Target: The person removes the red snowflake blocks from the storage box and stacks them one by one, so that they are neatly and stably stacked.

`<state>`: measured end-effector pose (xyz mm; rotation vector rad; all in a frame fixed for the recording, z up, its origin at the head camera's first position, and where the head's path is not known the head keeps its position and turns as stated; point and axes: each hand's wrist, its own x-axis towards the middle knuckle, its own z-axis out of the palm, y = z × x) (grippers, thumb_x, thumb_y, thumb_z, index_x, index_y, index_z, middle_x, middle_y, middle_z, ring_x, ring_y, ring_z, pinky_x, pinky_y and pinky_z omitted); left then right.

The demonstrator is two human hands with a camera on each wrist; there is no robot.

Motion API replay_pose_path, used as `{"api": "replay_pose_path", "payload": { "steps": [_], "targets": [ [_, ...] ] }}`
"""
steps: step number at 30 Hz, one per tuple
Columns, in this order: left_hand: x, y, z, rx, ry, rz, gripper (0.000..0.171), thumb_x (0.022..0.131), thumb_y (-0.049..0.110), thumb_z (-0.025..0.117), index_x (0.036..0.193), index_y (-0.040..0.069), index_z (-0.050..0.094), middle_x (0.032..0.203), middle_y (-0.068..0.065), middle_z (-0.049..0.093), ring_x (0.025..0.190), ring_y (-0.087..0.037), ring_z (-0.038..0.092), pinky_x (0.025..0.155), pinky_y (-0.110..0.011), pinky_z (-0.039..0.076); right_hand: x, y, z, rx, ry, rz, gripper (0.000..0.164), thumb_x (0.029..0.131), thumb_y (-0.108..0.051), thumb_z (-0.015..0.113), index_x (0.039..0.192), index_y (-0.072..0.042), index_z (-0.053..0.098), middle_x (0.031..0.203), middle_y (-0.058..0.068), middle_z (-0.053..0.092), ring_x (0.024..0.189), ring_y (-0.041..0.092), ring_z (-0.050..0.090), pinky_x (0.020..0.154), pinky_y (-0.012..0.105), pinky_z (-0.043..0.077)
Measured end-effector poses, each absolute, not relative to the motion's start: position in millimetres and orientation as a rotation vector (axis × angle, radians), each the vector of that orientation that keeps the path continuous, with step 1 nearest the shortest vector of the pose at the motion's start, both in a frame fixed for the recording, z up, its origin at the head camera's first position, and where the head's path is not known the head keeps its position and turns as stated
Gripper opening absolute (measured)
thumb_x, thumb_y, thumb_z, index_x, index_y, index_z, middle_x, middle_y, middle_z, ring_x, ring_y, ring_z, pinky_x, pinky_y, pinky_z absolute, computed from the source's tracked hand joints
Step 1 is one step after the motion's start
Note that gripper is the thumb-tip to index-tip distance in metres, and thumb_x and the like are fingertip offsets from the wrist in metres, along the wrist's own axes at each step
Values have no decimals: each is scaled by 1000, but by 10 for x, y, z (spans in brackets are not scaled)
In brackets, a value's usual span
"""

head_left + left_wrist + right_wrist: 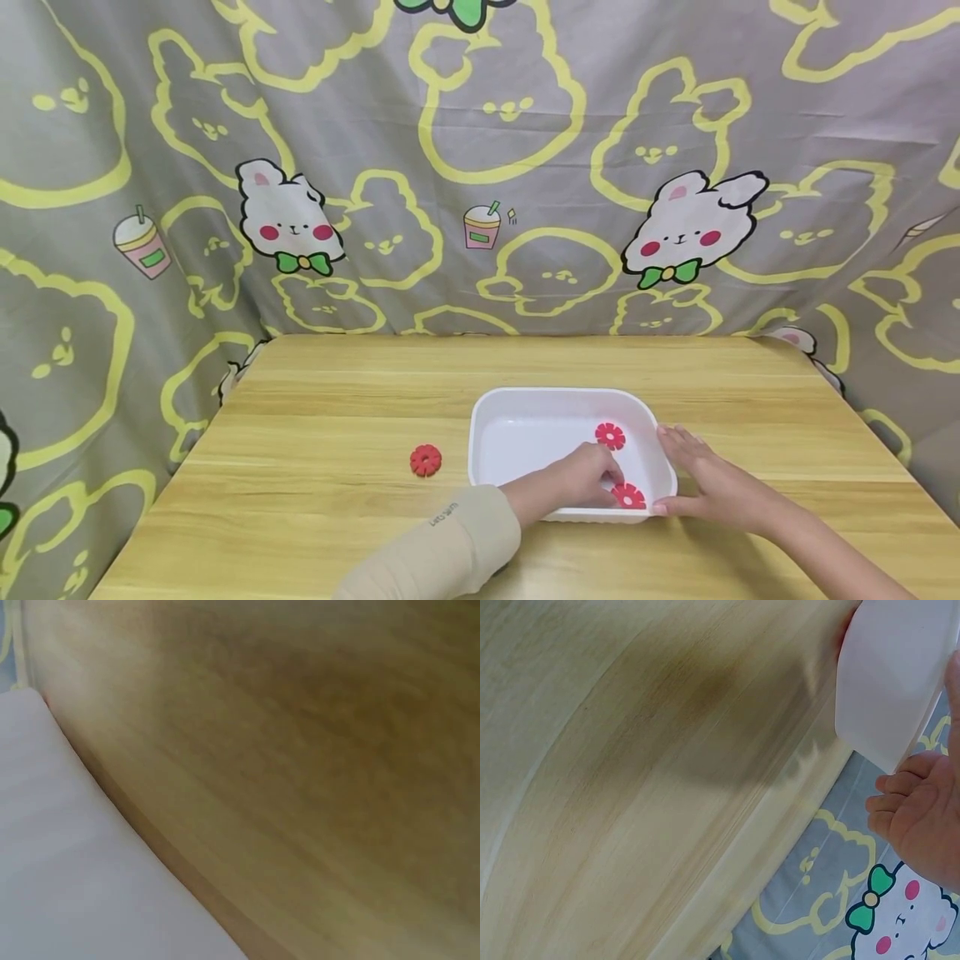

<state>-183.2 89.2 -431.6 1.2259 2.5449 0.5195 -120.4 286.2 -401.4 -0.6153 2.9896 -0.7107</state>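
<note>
Reaching into the white rectangular plastic tray (487,433) from the near side, the left hand (581,482) has its fingers right at a red flower-shaped plastic disc (628,496) lying in the tray's near right corner. Fingers look curled down onto the disc's edge, but from the head view I honestly can't tell if it's pinched or just touched. That arm has a beige sleeve (442,550) with small print near the cuff.

The right hand (701,479) lies flat and relaxed against the tray's right outer wall, fingers straight along the rim, thumb near the front corner, holding nothing. The right wrist view shows the same tray (892,682) with the hand (919,817) beside it, fingers loosely bent.

A second red disc (610,436) sits on the tray floor, a bit further back on the right side. A third red disc (425,460) lies out on the light wooden table (337,392), left of the tray and clear of it.

The left wrist view is blurry, just tray wall (67,862) and wood grain. Behind everything hangs a grey cloth with yellow bunny outlines (480,167).
</note>
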Motion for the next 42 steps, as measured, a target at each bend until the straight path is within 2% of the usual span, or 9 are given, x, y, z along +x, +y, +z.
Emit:
{"api": "replay_pose_path", "payload": {
  "steps": [7,13,19,33,38,42],
  "targets": [
    [-1821,868,-4306,1272,2577,521,22,75,25,77,93,11,74,79,6,70,65,4,48,62,-3,38,-1210,2862,-4032,-637,2999,-715,99,66,-48,76,131,16,38,136,35,39,124,56,32,94,67,30],
    [-1803,879,-4285,1285,2579,454,22,76,28,76,92,13,74,75,8,68,64,2,45,60,-4,36,-1211,2863,-4036,-628,2992,-723,99,67,-48,75,132,16,38,137,35,38,125,56,31,94,66,29],
    [-1822,900,-4279,1409,2571,284,19,80,26,73,94,14,74,81,7,67,70,1,49,65,-4,37,-1214,2859,-4024,-626,2982,-740,99,66,-47,76,131,17,38,136,35,38,125,57,30,93,69,30],
    [-1880,826,-4314,1569,2486,322,19,80,17,72,99,13,73,90,6,68,78,1,55,73,-2,39,-1208,2854,-4027,-624,2975,-758,99,66,-46,76,131,18,37,136,37,37,125,58,29,93,70,28],
    [-1862,824,-4312,1484,2491,391,19,80,18,73,98,12,73,89,5,69,75,2,53,70,-1,39,-1201,2860,-4043,-620,2985,-750,98,68,-47,75,132,17,37,137,36,37,126,57,30,98,64,25],
    [-1857,802,-4291,1351,2498,510,21,78,18,74,98,11,73,88,5,69,70,3,49,65,-2,38,-1205,2865,-4042,-635,2992,-733,97,68,-46,75,131,17,38,136,36,38,125,57,30,96,66,27]
  ]
}}
